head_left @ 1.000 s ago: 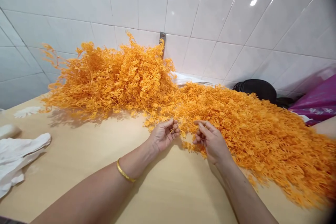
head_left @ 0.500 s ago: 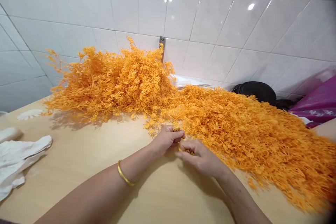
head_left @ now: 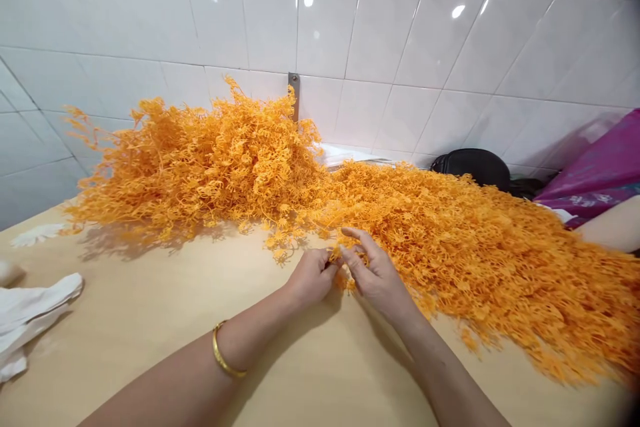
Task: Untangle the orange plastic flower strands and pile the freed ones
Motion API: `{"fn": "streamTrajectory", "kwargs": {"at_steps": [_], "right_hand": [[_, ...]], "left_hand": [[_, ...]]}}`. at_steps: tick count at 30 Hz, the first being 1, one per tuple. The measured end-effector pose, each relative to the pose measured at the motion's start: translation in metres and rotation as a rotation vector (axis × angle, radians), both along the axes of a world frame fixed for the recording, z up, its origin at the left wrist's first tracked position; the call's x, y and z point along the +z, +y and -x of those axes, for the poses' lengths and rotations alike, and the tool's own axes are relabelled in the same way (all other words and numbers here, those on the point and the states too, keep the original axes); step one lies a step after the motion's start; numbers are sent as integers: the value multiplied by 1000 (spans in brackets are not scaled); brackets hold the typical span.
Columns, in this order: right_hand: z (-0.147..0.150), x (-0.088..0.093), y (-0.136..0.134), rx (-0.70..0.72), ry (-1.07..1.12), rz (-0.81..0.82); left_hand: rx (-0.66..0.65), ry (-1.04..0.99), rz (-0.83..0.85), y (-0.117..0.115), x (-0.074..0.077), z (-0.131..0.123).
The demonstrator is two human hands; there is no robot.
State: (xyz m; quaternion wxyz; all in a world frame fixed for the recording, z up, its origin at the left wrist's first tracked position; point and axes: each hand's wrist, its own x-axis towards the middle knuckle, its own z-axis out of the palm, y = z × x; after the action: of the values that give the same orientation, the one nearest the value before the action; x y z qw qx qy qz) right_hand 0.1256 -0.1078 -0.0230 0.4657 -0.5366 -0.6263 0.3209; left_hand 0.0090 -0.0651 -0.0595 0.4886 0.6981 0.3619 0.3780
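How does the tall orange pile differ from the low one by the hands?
The tall pile is heaped high and loose, stems sticking out; the low pile lies flatter and denser. The tall pile sits left by the wall; the low pile spreads right along the table. The left hand and right hand pinch a sprig at the low pile's near edge, not the tall pile's. Both are tangled orange sprigs.

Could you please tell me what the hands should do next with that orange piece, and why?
Probably draw the orange piece toward you, clear of the heap: both the left hand and right hand pinch it at the heap's near edge.
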Motion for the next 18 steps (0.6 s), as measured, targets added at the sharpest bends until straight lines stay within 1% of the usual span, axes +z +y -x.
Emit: {"fn": "streamTrajectory", "kwargs": {"at_steps": [3, 6, 8, 10, 11, 12, 13, 14, 16, 18], "right_hand": [[11, -6, 1, 18, -144, -82], [13, -10, 4, -41, -144, -121], [5, -7, 7, -146, -46, -139], [-11, 1, 9, -295, 187, -211], [-21, 7, 10, -386, 347, -271], [-29, 11, 11, -461, 487, -330], [-37, 15, 11, -517, 576, -369], [-42, 17, 11, -542, 611, -356], [-44, 14, 10, -520, 586, -274], [-39, 7, 10, -440, 494, -199]], "left_hand": [[-9, 56, -112, 0, -6, 1], [-3, 89, -179, -1, -7, 2], [6, 99, -209, -2, -7, 2], [17, 102, -214, -3, -7, 3], [21, 91, -206, -3, -7, 3], [27, 65, -185, -3, -6, 3], [32, 24, -148, -3, -5, 2], [36, -27, -96, -3, -4, 2], [43, -132, 31, -1, -1, 2], [52, -225, 152, 1, 3, 3]]}}
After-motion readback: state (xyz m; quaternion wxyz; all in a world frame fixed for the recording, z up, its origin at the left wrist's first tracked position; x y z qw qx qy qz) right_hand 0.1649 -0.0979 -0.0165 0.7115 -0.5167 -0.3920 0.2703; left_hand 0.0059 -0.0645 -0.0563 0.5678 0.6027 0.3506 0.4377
